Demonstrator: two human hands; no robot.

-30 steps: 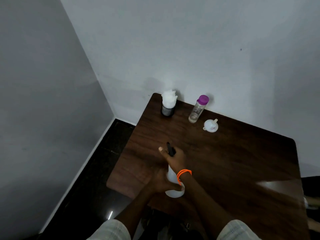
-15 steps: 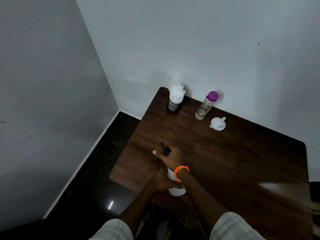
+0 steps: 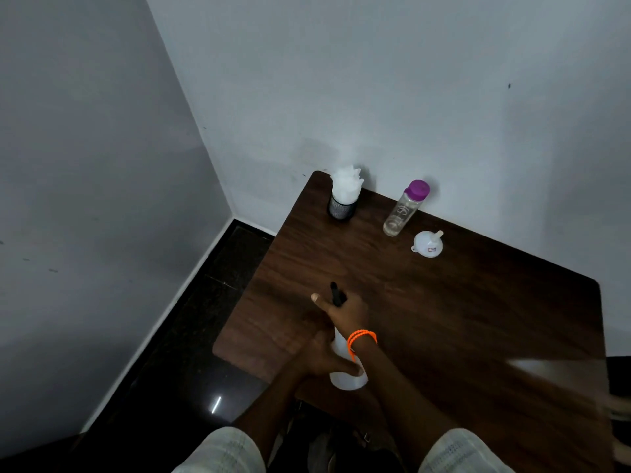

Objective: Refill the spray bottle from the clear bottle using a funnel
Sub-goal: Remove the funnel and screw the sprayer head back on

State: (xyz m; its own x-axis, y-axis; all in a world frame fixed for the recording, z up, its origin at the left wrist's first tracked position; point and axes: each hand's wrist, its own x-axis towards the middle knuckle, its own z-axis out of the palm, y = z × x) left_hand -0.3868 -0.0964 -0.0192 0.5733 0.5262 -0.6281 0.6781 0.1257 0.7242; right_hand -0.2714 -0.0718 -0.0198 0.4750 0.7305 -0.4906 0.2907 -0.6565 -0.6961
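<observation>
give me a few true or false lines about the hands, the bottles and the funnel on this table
1. Both hands grip the spray bottle. True: left hand on the body, right hand on the black sprayer top.
2. The clear bottle has its purple cap on. True.
3. The funnel sits in the spray bottle's neck. False: it lies on the table, beside the clear bottle.
4. The clear bottle lies on its side. False: it stands upright.
5. The cup of white tissue stands at the table's near edge. False: far corner, by the wall.
</observation>
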